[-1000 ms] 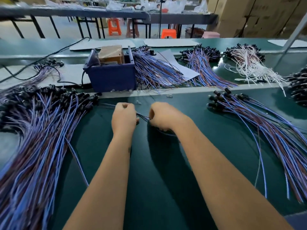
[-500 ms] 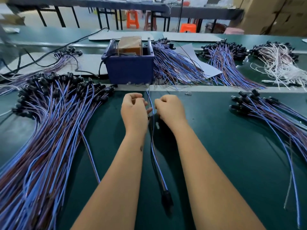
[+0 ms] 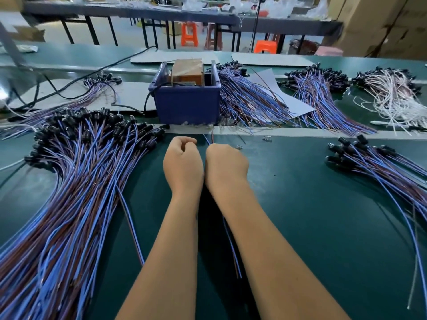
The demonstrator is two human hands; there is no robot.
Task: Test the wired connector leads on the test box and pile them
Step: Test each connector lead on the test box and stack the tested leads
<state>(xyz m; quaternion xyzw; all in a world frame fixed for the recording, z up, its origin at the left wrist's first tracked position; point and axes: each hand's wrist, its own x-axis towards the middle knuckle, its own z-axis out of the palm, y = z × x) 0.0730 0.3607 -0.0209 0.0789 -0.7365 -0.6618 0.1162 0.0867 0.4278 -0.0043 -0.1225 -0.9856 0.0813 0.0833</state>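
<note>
Two hands: left hand point(image 3: 183, 163) and right hand point(image 3: 225, 163) curled, side by side just before the blue plastic test box point(image 3: 186, 101) — each pinching the thin blue-and-red wired lead point(image 3: 231, 245).
Lead: runs back between the forearms.
Pile: blue-and-brown leads with black connectors point(image 3: 76, 179), left of the box on the green desk point(image 3: 300, 204).

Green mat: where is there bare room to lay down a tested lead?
Bare mat lies between the right hand and the right pile. The left pile crowds the left side; the strip by the blue box is cluttered.
</note>
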